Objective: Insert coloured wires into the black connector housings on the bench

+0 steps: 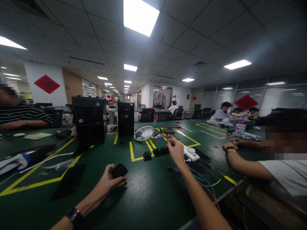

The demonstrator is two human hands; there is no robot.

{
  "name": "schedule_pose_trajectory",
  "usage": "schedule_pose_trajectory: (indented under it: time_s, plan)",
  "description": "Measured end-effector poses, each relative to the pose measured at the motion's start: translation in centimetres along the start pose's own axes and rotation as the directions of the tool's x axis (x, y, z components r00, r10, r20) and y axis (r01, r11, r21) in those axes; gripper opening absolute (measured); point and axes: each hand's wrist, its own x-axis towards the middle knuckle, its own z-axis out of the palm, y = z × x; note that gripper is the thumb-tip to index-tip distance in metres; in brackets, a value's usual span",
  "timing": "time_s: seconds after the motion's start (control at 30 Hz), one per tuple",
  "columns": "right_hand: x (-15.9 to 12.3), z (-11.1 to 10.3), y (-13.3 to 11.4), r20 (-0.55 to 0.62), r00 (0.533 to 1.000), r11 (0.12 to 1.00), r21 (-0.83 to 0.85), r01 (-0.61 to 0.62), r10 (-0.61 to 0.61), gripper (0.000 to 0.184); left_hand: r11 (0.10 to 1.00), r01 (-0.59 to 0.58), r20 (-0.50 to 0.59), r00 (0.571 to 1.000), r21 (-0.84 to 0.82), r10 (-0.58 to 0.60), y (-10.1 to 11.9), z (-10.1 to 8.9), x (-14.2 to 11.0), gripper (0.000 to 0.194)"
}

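Observation:
My left hand (110,179), with a black watch at the wrist, grips a small black block-shaped part (119,171) between thumb and fingers, just above the green table (144,207). Further out, my right hand (177,151) is closed, thumb and fingertips together; anything between them is too small to make out. Just left of it a row of black ridged parts (158,152) stands on the table, and one more black ridged part (147,155) sits at the row's left end. Coloured wires (178,172) lie beneath my right forearm.
A white power strip (191,153) and a dark phone (196,167) lie right of my right hand. Behind stand a white basket (144,133) and two black computer cases (126,118). A co-worker's arm (249,166) rests at right. A dark flat object (69,181) lies left.

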Motion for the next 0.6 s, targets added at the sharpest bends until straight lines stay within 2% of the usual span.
schedule_pose_trajectory:
  time_s: [0.07,0.17,0.27,0.37,0.5,0.6]
  plan:
    - [0.2,2.7,-4.2,-0.033,0.996,0.987,0.132,0.089,-0.085,0.037,0.986,0.027,-0.047,0.998,-0.166,-0.035,0.1,-1.3,-1.3,0.067]
    - [-1.8,8.4,-10.4,0.122,0.953,0.923,0.309,0.229,-0.277,0.024,0.968,-0.033,-0.088,0.996,-0.25,0.011,0.8,-2.8,-2.1,0.064]
    - [-5.1,12.8,-14.0,0.269,0.899,0.905,0.35,0.243,-0.346,0.013,0.961,-0.126,-0.188,0.979,-0.248,0.08,1.2,-3.9,-1.5,0.061]
    - [-7.2,14.3,-14.4,0.289,0.883,0.894,0.37,0.254,-0.37,0.013,0.946,-0.174,-0.221,0.969,-0.272,0.114,1.1,-4.5,-0.7,0.062]
    - [-8.0,13.7,-13.3,0.278,0.876,0.875,0.406,0.265,-0.394,0.017,0.929,-0.214,-0.223,0.963,-0.303,0.149,0.5,-4.9,-0.1,0.065]
    - [-8.4,13.4,-13.2,0.259,0.872,0.841,0.475,0.259,-0.415,0.021,0.91,-0.215,-0.242,0.961,-0.354,0.133,0.3,-5.0,0.0,0.064]
